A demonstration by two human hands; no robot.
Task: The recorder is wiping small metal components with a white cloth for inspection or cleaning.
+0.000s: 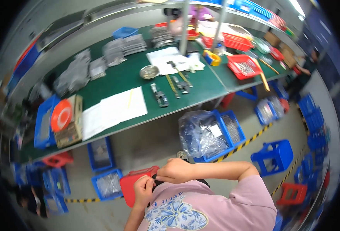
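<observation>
My left hand (142, 190) and my right hand (176, 170) are close together in front of my pink shirt, both with curled fingers. At the fingertips shows a small dark thing (154, 178), too blurred to name. Just beyond the left hand is a red plastic stool (128, 191). Past my hands stands a green-topped workbench (116, 82). On it lie a black caliper-like measuring tool (160, 96), another such tool (182, 85), a metal bowl (149, 72) and white paper sheets (118, 109).
Under the bench's front edge are blue bins, one with a clear plastic bag (202, 133) in it. A blue stool (273, 157) and a red stool (292, 193) stand to the right. Yellow-black tape (231, 151) marks the floor. Another person (307, 71) is at the far right.
</observation>
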